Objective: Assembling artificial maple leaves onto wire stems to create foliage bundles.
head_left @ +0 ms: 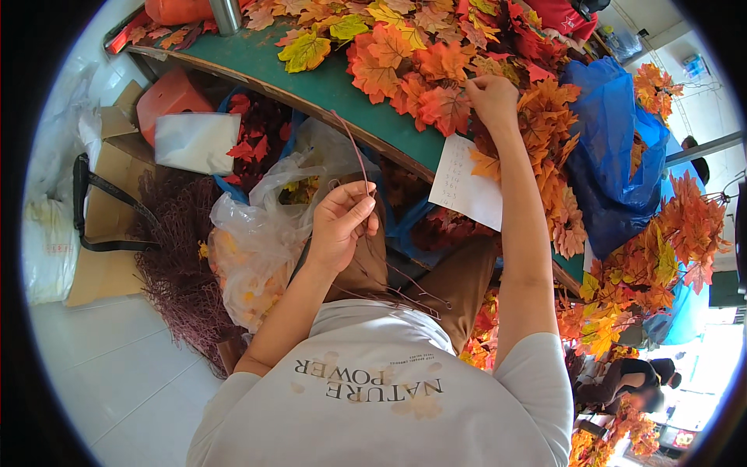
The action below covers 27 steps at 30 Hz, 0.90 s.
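Observation:
My left hand (341, 227) is closed, pinching a thin reddish-brown wire stem (357, 150) between thumb and fingertips. The stem's upper end points up toward the table edge, and thin branched wires hang below the hand over my lap. Over the green tabletop (331, 93), my right hand (496, 100) reaches into a pile of artificial maple leaves (443, 107) in orange, red and yellow. Its fingers are pinched together at the edge of an orange leaf; the fingertips are partly hidden. Under my right forearm lies a white sheet of paper (469, 185) with handwriting.
Clear plastic bags of leaves (261, 226) stand beside my knees. Left of them lie a bundle of dark brown wire stems (183, 265) and a cardboard box (117, 210). A blue plastic bag (611, 148) sits at the right, near more leaf sprays. Another person (622, 381) appears at far right.

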Available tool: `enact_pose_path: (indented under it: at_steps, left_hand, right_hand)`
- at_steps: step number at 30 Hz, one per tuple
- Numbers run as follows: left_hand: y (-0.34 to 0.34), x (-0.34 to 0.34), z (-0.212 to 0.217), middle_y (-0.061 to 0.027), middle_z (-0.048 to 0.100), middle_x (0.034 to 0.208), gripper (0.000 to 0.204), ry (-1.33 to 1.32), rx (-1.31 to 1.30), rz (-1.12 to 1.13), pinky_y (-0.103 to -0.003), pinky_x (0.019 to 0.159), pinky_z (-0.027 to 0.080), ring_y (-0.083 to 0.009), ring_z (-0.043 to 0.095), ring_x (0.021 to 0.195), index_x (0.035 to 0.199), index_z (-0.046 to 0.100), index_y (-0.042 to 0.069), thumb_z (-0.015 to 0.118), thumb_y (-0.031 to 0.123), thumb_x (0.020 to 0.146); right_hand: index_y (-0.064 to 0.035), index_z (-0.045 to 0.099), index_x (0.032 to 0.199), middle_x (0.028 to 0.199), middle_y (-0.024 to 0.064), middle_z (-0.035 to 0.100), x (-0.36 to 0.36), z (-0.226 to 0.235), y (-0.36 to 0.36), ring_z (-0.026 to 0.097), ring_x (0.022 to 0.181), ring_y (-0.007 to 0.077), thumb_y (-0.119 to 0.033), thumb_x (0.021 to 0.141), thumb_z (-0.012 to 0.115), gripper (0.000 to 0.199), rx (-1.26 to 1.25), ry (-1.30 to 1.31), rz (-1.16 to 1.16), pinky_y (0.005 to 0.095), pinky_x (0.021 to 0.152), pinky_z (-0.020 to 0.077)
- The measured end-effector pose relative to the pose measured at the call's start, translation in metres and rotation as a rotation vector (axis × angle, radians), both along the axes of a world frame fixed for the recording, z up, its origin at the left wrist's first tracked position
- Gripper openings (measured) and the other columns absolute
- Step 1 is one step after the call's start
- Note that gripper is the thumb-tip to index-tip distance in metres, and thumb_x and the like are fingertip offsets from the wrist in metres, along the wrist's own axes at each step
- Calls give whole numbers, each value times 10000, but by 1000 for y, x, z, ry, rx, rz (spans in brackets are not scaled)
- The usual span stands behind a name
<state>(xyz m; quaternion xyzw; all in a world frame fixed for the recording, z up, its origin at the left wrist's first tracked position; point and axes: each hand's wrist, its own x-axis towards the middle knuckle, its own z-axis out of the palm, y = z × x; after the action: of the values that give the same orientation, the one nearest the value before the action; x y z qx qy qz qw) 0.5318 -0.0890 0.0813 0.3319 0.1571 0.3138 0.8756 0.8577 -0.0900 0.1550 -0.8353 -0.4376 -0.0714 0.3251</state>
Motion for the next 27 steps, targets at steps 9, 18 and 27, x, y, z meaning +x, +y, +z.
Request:
enact_pose_path:
  at_steps: [9, 18, 27]
  left_hand:
    - [-9, 3, 9, -12, 560, 820, 181, 27, -31, -15, -222, 508, 429, -110, 538, 595, 1038, 581, 33, 572, 23, 858]
    - [-19, -1, 18, -23, 565, 831, 180, 0, 25, 15, -223, 475, 413, -119, 536, 569, 1023, 580, 17, 570, -1, 845]
    - [-30, -1, 30, -40, 587, 835, 205, -12, 188, 67, -218, 451, 397, -109, 524, 537, 1041, 542, 4, 560, -32, 839]
  right_hand:
    - [81, 587, 949, 882, 124, 638, 13, 8, -28, 650, 756, 196, 20, 761, 665, 212, 876, 1078, -43, 248, 635, 566]
    - [81, 588, 968, 898, 138, 642, -69, 7, -56, 660, 798, 224, 18, 826, 603, 155, 988, 1453, 167, 246, 663, 572]
    - [0, 600, 982, 904, 119, 652, -224, -35, -99, 657, 785, 187, -28, 837, 614, 148, 967, 1619, 250, 254, 686, 565]
